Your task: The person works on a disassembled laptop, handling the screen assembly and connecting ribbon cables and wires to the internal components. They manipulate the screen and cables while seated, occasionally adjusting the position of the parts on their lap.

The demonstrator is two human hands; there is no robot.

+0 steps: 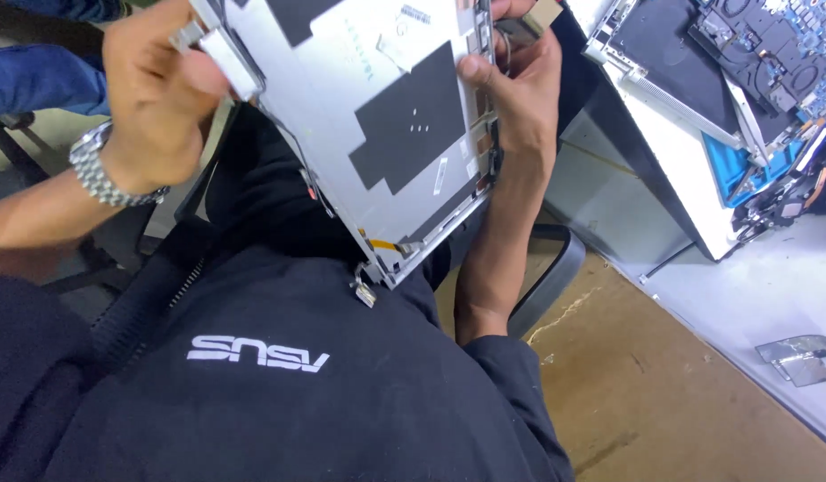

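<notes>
Silver laptop lid panel gripped by left hand and right hand.

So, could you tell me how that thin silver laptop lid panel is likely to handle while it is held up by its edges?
The lid panel looks thin and broad, so probably light but slightly flexible. Both the left hand and right hand support it, suggesting care. Its dangling cables could snag.

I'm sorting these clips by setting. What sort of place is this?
Probably a laptop repair bench. Both hands, left and right, hold a bare laptop lid panel above the lap. An opened laptop with exposed blue circuit boards lies on the white table, near scraps of foil.
</notes>
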